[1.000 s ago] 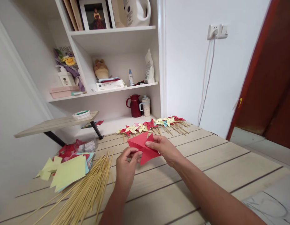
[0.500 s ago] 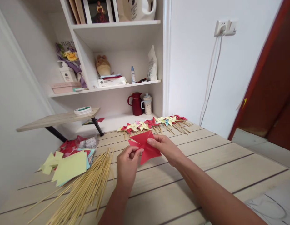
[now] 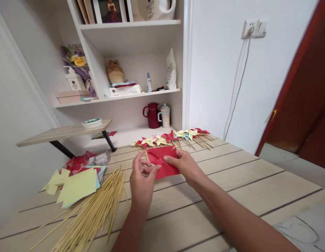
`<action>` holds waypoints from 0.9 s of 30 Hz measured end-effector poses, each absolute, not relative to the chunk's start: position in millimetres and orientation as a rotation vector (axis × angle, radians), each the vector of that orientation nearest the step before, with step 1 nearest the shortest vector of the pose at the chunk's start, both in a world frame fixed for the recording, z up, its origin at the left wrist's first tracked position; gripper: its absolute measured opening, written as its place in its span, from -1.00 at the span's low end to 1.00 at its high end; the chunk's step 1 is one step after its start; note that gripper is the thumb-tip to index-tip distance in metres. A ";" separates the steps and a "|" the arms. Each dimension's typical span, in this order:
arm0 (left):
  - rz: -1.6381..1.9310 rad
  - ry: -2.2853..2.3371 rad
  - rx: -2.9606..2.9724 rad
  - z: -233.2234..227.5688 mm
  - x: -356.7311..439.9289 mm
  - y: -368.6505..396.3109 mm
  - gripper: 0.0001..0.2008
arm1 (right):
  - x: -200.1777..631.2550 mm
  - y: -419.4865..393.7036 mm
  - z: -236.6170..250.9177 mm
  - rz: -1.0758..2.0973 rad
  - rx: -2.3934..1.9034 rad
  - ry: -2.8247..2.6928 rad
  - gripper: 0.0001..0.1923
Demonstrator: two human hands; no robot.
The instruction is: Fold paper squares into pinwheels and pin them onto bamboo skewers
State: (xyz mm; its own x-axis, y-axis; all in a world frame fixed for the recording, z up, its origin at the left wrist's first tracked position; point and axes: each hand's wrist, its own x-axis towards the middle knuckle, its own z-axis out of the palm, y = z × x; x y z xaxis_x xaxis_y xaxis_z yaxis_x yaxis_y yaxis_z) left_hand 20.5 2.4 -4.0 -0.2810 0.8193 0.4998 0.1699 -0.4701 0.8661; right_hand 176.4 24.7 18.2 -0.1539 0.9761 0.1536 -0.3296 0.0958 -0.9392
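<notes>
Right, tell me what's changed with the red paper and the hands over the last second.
The red paper went from a pointed, star-like outline to a flatter, squarer shape with a level top edge. The left hand shifted its fingers at the paper's left corner; the right hand kept its pinch near the centre. The skewers, yellow paper stack and finished pinwheels stayed put.

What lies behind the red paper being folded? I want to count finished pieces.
Behind the red paper, held by the left hand and right hand, a row of paper pinwheels lies on the table. The paper covers the sticks of the nearest ones, so an exact count is unsure.
</notes>
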 end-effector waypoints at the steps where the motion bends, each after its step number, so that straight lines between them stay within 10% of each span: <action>1: 1.834 1.209 1.405 -3.4 20.1 3.6 -0.24 | 175.6 25.1 17.8 1.377 -0.779 -1.119 -0.65; 27: 1.540 0.996 0.978 -5.2 22.3 1.0 -0.66 | 167.7 21.6 15.2 1.392 -0.743 -1.210 -0.58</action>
State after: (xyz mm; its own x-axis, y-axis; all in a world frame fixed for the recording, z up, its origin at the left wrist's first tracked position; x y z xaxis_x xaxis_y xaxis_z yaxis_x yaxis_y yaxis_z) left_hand 22.3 1.0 -5.2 -0.1568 0.9826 0.0994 -0.3124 -0.1448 0.9389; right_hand 167.7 21.6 15.2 -0.2093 0.9596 0.1881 -0.3204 0.1145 -0.9403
